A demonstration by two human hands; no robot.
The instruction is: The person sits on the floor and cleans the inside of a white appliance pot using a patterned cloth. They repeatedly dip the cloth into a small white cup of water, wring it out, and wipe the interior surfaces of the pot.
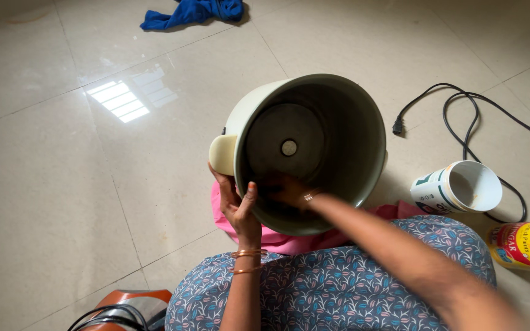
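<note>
A pale green cooker body (363,116), round and deep, is tipped on its side over my lap with its open mouth facing me. Inside I see the dark heating plate with a small metal button at its centre. My left hand (237,205) grips the near rim from outside, just below the cream side handle (222,154), thumb over the edge. My right hand (289,191) reaches inside and presses against the lower inner wall; it is blurred, and I cannot tell whether it holds anything. A pink cloth (277,239) lies under the cooker.
A black power cord (461,116) loops on the tiled floor at right. Beside it lie a white plastic cup (458,187) on its side and a yellow labelled container (526,245). A blue cloth (191,12) is at the top. An orange appliance (127,309) sits bottom left.
</note>
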